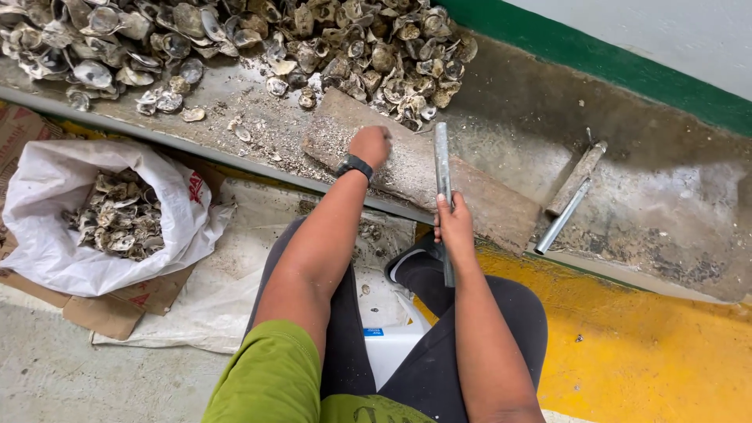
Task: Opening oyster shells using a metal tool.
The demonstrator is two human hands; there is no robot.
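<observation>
right hand point(454, 227) gripping metal rod point(442, 168) (mid-shaft)

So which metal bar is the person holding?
The upright bar in the right hand, standing over the stone slab. The other bar lies untouched on the ledge farther right.

Light: I see even, soft daylight, bright overall.
Shadows: faint, under the arms.
Glare: white bag point(55, 196) at 9 o'clock.
Focus: sharp; slight edge stretch.
</observation>
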